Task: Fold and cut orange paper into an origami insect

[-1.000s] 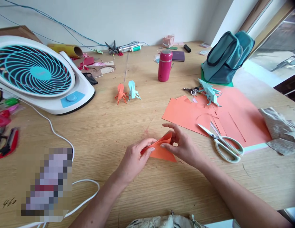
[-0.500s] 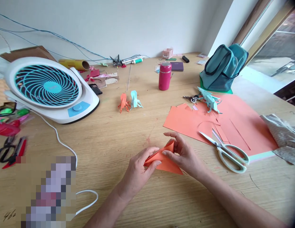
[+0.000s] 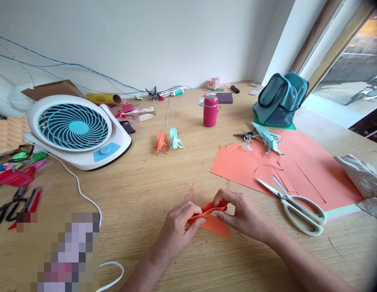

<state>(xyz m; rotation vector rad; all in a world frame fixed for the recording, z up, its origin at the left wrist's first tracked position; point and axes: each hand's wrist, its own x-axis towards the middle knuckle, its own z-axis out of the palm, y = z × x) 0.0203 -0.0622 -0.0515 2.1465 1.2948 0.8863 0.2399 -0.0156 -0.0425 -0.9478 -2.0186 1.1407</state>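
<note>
A folded piece of orange paper (image 3: 217, 227) is between my two hands, low over the wooden table. My left hand (image 3: 183, 223) pinches its left end, thumb in front and fingers behind. At the other end my right hand (image 3: 237, 209) grips the paper between thumb and bent fingers. The upper edge bulges in curved layers, while a flat pointed flap hangs toward me. To the right lie scissors (image 3: 293, 205) with white handles, blades partly apart. Farther back stand two folded paper figures, one orange (image 3: 161, 143) and one light blue (image 3: 175, 140).
Large orange sheets (image 3: 316, 162) and paper strips cover the right side, with a blue paper figure (image 3: 269, 138) on them. Behind are a pink flask (image 3: 210, 111) and a teal bag (image 3: 276, 101). A white fan (image 3: 79, 129), its cable and red-handled pliers occupy the left.
My right fingers have curled down onto the paper, and its raised right corner is now pressed lower. The whole scene sits slightly lower in view as the camera tilted up.
</note>
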